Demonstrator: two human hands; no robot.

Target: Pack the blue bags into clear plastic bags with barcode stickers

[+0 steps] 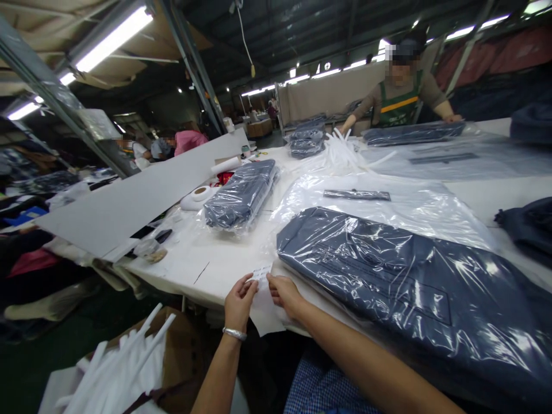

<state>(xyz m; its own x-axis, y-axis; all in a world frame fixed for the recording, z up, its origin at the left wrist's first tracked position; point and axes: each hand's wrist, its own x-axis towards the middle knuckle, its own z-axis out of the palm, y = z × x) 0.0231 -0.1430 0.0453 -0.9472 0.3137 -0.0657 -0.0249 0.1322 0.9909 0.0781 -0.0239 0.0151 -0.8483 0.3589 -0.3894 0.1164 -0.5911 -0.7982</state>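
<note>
A white label sheet [264, 299] with small print along its top hangs over the table's front edge. My left hand [241, 297], with a silver bracelet at the wrist, pinches its left side. On the other side my right hand [282, 292] pinches the sheet near the print. Right beside my hands lies a large dark garment in a clear plastic bag [388, 264]. Another bagged dark garment [242, 194] rests further back on the white table [215, 253].
A box [181, 345] of white foam strips [125, 362] stands low at the left. More white strips [342, 150] and flat clear bags [401, 210] lie further back. Across the table a person in a green apron [399, 100] handles a bagged garment [414, 133].
</note>
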